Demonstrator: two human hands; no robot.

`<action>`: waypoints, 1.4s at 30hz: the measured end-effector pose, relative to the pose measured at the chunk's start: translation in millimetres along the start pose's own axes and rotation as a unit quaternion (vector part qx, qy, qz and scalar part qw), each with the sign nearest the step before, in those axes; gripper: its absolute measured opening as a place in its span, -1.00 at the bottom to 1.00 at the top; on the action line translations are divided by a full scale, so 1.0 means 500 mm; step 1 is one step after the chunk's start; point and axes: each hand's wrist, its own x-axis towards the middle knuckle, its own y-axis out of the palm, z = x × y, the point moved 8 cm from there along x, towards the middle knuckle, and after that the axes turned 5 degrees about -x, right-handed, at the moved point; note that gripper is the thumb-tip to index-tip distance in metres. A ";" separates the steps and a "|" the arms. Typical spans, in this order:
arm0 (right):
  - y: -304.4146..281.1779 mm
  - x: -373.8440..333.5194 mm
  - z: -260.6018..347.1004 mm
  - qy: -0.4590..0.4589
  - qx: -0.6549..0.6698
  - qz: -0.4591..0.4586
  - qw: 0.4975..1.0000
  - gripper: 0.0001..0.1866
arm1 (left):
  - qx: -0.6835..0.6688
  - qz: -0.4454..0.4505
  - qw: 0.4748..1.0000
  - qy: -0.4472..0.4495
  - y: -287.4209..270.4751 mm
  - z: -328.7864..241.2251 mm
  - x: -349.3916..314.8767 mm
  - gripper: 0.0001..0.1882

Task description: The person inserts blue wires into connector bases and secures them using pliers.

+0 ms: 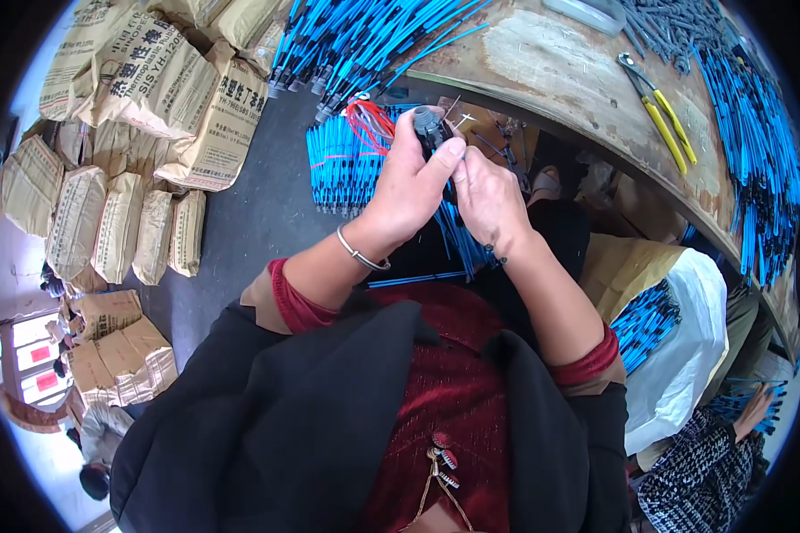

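My left hand (404,191) is closed around a dark part with a ribbed grey round end (428,119), which sticks up past the fingers. Close against it, my right hand (492,197) is closed with its fingers bent inward; what they pinch is mostly hidden. A bit of blue shows between the hands. Red and clear ties (369,120) lie just left of the left hand. Below them stand bundled blue rods (333,169) with black ends. More loose blue rods (458,244) show beneath my right hand.
A wooden bench (542,67) curves across the far right, bearing yellow-handled pliers (668,124), grey parts (676,27) and blue rods (756,133). Brown paper sacks (169,89) are piled left. A white sack (684,355) of blue rods stands right. Another person's hand (754,413) appears lower right.
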 end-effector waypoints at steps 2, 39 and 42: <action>-0.006 -0.007 0.013 -0.018 0.016 -0.017 1.000 -0.78 | 0.044 0.007 0.999 -0.006 0.001 -0.001 0.001 -0.71; -0.050 -0.099 0.035 -0.148 0.146 -0.174 0.963 -0.81 | -0.004 0.053 0.998 -0.021 0.016 -0.042 -0.033 -0.85; -0.065 -0.101 0.003 -0.125 0.199 -0.161 0.959 -0.79 | 0.044 0.127 0.991 -0.004 0.047 -0.057 -0.043 -0.88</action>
